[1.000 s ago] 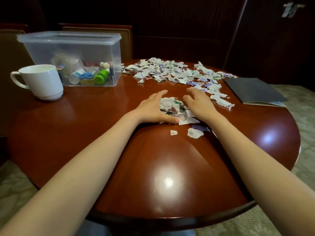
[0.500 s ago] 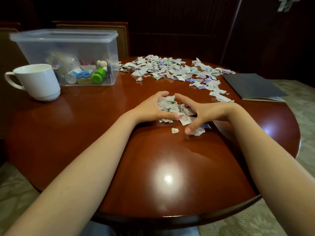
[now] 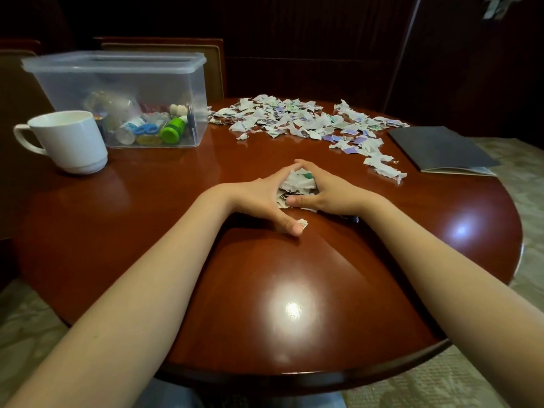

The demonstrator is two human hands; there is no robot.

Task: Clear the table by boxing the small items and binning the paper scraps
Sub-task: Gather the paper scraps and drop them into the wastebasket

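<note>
Where both hands cup them, scraps bunch crumpled.

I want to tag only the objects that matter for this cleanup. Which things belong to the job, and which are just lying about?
Job:
left hand
right hand
gathered scraps
scattered scraps
clear box of small items

Lying about:
white mug
dark booklet

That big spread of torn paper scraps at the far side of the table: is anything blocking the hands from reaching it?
Nothing visible does. Bare red-brown wooden table lies between the hands and the scattered torn paper scraps. Both the left hand and right hand are cupped around a small gathered scrap pile.
</note>
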